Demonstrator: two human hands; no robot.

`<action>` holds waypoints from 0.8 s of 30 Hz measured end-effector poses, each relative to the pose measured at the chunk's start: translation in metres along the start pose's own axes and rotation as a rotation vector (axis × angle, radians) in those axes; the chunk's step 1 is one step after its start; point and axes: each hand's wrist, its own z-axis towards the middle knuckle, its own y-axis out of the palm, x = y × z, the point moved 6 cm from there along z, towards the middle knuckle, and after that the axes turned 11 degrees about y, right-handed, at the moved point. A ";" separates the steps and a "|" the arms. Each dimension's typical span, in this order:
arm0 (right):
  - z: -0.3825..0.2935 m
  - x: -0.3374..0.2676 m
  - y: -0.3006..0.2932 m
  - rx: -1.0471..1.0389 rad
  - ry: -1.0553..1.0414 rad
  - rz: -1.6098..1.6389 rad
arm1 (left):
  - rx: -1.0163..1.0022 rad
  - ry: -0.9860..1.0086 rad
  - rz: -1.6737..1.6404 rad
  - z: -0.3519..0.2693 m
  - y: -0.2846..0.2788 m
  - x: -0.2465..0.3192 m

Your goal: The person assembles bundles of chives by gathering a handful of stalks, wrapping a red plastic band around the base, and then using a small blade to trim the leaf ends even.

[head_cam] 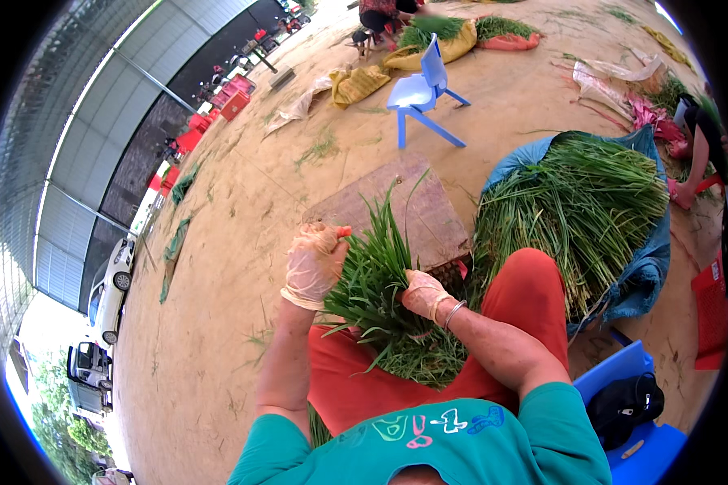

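A bunch of long green leaves, which look like garlic chives (pixel 376 273), stands upright between my knees. My right hand (pixel 424 294), in a thin translucent glove, is closed around its right side. At the left edge of the leaves is my left hand (pixel 315 260), also gloved, with its fingers curled and a red-orange covering on one fingertip. Whether it grips any leaves is hidden. Loose cut greens (pixel 428 364) lie below the bunch. Just beyond it is a worn wooden board (pixel 394 206).
To my right, a blue woven sack (pixel 649 267) holds a large heap of chives (pixel 582 212). A light-blue plastic chair (pixel 418 91) stands ahead. A blue chair (pixel 661 448) at lower right carries a black bag (pixel 625 406). Other people (pixel 385 15) sit at the back and far right.
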 end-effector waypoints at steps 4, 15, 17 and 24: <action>0.008 0.007 0.007 -0.007 -0.021 0.043 | -0.170 0.181 0.205 -0.015 0.061 -0.001; 0.043 0.040 0.043 0.021 -0.111 0.080 | 0.550 -0.521 -1.548 -0.025 0.045 -0.070; 0.043 0.041 0.043 0.026 -0.114 0.098 | 0.332 -0.518 -1.012 -0.013 0.016 -0.074; 0.050 0.051 0.042 0.044 -0.129 0.102 | 0.036 0.209 0.133 0.021 0.020 0.008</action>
